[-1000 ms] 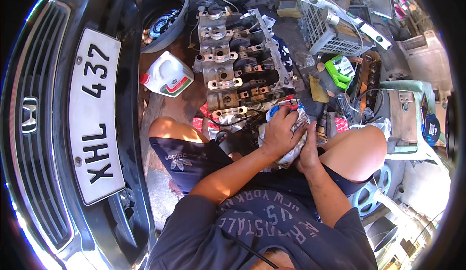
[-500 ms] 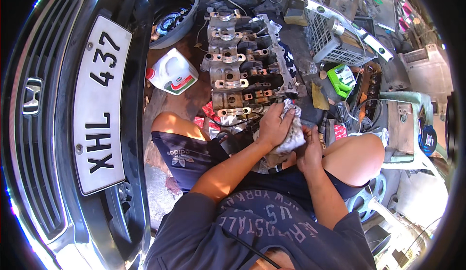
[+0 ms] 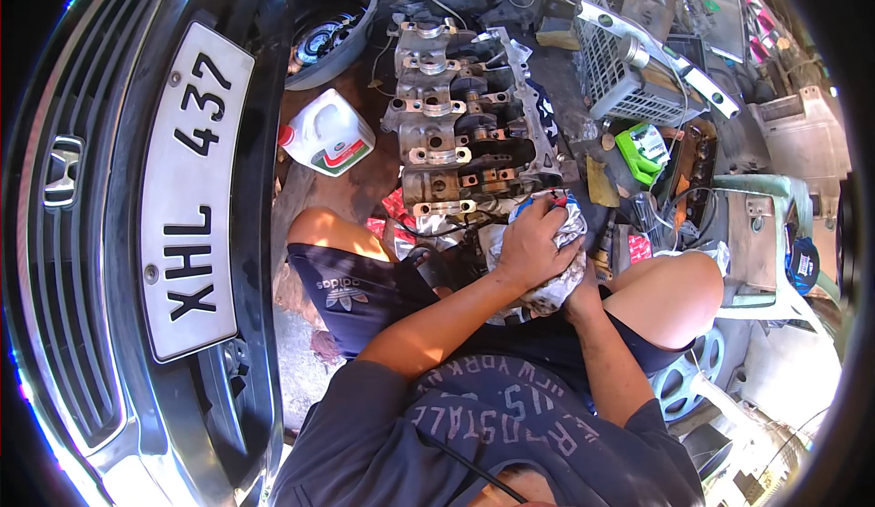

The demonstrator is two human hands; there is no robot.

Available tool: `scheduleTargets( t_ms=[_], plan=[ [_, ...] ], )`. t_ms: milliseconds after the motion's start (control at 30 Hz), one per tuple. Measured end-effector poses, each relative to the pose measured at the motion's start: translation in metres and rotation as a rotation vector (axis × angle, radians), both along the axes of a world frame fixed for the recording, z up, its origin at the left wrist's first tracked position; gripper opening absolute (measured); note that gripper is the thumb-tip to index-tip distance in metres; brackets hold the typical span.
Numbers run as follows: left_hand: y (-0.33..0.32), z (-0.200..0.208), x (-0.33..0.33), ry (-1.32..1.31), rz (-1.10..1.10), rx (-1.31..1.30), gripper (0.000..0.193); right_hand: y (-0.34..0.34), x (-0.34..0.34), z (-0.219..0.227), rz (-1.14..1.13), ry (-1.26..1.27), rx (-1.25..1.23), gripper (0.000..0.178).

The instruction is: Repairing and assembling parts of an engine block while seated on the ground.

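Two knees [image 3: 674,293] flanked the rag [image 3: 547,296] just right of mid-frame, its long axis running roughly up toward the nearby block [image 3: 436,133]; left hand [image 3: 531,247] clutched it, right hand [image 3: 583,296] partly hidden, grip unclear.

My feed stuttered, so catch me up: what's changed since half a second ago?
The left hand, still gripping the cloth, has shifted slightly right and toward the body. The cloth's blue patch now shows, and the right hand is partly hidden by the cloth. The engine block, white jug and gray crate stayed put.
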State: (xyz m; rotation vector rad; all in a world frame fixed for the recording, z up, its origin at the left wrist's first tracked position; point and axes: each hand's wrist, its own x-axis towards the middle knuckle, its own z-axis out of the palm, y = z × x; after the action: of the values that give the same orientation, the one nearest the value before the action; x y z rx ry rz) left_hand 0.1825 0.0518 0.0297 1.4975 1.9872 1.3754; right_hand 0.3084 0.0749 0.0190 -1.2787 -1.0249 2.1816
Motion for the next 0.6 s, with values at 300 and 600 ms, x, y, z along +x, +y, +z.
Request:
scheduleTargets(
  t_ms=[300, 600],
  plan=[
    [-0.001, -0.045, -0.012, 0.065, 0.065, -0.123, 0.039, 0.001, 0.013, -0.026, 0.3, -0.302, 0.511, 0.024],
    [-0.01, -0.089, -0.02, -0.181, 0.024, -0.307, 0.03, 0.0, -0.016, 0.006, 0.342, -0.374, 0.504, 0.034]
  ],
)
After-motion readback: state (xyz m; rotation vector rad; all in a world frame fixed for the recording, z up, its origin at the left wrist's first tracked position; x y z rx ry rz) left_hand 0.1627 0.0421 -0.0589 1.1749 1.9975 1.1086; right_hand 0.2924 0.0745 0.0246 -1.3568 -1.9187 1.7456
